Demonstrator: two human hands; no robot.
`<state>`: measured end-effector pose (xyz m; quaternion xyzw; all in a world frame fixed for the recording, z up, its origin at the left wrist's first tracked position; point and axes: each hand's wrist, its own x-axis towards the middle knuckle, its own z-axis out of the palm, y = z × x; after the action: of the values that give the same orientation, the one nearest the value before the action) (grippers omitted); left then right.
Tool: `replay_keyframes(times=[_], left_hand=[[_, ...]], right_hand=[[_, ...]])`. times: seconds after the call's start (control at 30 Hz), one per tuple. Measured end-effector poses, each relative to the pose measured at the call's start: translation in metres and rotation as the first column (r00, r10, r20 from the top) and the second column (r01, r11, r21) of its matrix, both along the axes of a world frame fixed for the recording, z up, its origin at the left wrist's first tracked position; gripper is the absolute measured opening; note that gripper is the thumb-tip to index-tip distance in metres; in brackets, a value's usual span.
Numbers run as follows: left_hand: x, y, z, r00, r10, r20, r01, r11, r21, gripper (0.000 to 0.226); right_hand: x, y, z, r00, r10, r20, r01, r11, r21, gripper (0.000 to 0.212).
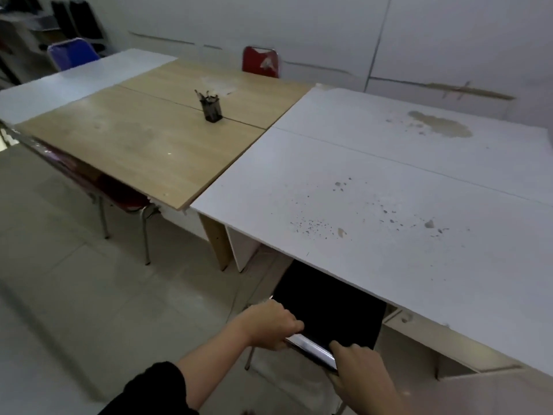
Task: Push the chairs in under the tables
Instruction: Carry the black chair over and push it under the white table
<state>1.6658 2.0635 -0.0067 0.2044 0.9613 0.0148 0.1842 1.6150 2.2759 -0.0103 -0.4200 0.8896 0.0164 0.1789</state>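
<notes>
Gripping the chrome top rail of the black chair [329,313], both hands are curled closed around it: the left hand [269,324] wraps the rail's left end with its fingers folded over the front, and the right hand [356,372] clasps the right end, thumb lying along the metal. A dark sleeve [149,390] covers the left forearm up near the elbow. The black chair's seat sits partly beneath the near edge of the white table [389,205], its backrest just outside that edge. Four chairs are in view: this black one, a red chair [125,193] tucked partway under the near side of the wooden table [143,139], a second red chair [261,62] with a torn backrest at the far side of the tables against the wall, and a blue chair [71,53] at the far left behind a pale table [59,85]. The table tops stand pushed together edge to edge, the wooden one between the two light ones, and seams run across the wooden and white surfaces. One dark pen holder [212,109] stands on the wooden table, right on its seam. The white table carries scattered chips and stains.
</notes>
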Motion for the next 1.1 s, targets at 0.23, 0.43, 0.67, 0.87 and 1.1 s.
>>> replay_keyframes(times=[0.23,0.43,0.67,0.87,1.1], left_hand=[[-0.02,-0.019,-0.004,0.991,-0.122,-0.049,0.124,0.992,0.03,0.021],[-0.044,-0.031,0.003,0.979,-0.125,-0.162,0.131,0.991,0.029,0.024],[-0.032,-0.039,-0.04,0.965,-0.259,-0.039,0.256,0.964,-0.076,0.039],[-0.101,-0.019,-0.028,0.993,-0.092,-0.079,0.097,0.994,0.058,0.022],[-0.15,-0.029,-0.057,0.922,-0.15,-0.356,0.216,0.964,0.154,0.032]], right_hand=[[0.004,-0.012,0.007,0.994,-0.11,0.008,0.11,0.994,0.0,0.016],[-0.014,-0.024,0.005,0.988,-0.147,-0.051,0.141,0.985,-0.104,0.019],[-0.008,-0.019,-0.033,0.994,-0.015,-0.109,0.013,1.0,-0.023,0.034],[-0.082,-0.007,-0.035,0.969,-0.11,-0.22,0.094,0.992,-0.084,0.022],[-0.136,-0.01,-0.04,0.962,-0.059,-0.266,0.02,0.989,-0.148,0.017]])
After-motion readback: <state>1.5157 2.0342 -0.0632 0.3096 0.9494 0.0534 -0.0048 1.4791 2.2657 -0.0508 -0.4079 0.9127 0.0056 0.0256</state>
